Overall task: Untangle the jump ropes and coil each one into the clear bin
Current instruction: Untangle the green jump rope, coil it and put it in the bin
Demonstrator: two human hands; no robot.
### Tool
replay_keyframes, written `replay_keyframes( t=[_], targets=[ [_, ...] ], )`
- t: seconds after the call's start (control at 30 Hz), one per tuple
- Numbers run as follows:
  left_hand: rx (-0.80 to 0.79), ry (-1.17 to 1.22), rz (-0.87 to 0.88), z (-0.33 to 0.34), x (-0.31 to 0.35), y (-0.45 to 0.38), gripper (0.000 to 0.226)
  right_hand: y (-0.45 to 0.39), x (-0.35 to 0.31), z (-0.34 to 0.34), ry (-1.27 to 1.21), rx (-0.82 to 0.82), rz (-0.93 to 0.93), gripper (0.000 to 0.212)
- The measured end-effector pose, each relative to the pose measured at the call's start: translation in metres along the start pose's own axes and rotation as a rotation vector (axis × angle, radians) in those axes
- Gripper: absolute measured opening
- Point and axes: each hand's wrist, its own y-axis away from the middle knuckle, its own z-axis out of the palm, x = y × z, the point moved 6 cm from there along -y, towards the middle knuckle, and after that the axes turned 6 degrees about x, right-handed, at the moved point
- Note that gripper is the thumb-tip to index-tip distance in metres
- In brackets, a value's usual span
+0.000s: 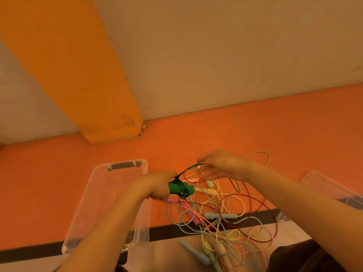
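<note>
My left hand (pixel 157 185) grips a green jump-rope handle (pixel 179 188) with dark green cord wound around it, held above the floor to the right of the clear bin (pixel 102 195). The green cord (pixel 189 167) runs up to my right hand (pixel 220 165), which pinches it at the fingertips with the other fingers spread. Below both hands lies a tangle of jump ropes (pixel 222 218) in pink, pale yellow, light blue, pale green and dark red. A pink handle (pixel 173 200) sticks out just under my left hand. The clear bin looks empty.
A second clear container (pixel 332 189) sits at the right edge on the orange floor. A black stripe (pixel 39 250) crosses the floor near me. An orange pillar (pixel 78 75) and a beige wall stand beyond. Dark clothing (pixel 304 258) shows at lower right.
</note>
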Motion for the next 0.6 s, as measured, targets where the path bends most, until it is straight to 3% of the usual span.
replay_keyframes(
  t=[0.1,0.37,0.6],
  targets=[
    [0.009,0.020,0.007,-0.002,0.002,0.002,0.070,0.000,0.000,0.001,0.226,0.017,-0.060,0.031],
    [0.049,0.006,-0.021,-0.007,-0.005,0.001,0.070,0.000,-0.002,0.006,0.349,0.018,-0.126,0.037],
    [0.149,-0.109,-0.045,-0.015,-0.004,0.005,0.068,0.017,-0.013,0.015,0.676,-0.005,-0.253,0.036]
  ],
)
